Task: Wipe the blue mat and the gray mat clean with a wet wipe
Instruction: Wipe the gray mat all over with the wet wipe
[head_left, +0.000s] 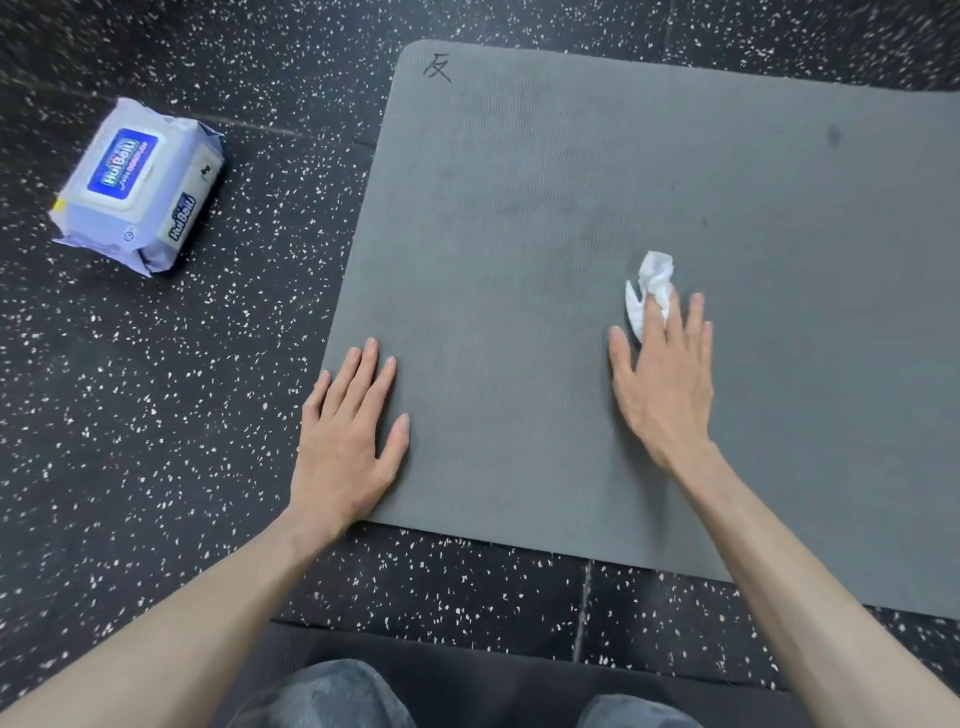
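The gray mat (545, 208) lies flat on the floor and runs off the right edge of the view; a dark character is written near its far left corner. My left hand (345, 441) rests flat on the mat's near left corner, fingers straight. My right hand (665, 379) presses a crumpled white wet wipe (649, 288) onto the mat with straight fingers; most of the wipe sticks out past the fingertips. No blue mat is in view.
A pale purple pack of wet wipes (137, 187) with its lid closed sits on the black speckled floor (156, 415) to the left of the mat. My knees (337, 696) and a dark pad under them show at the bottom edge.
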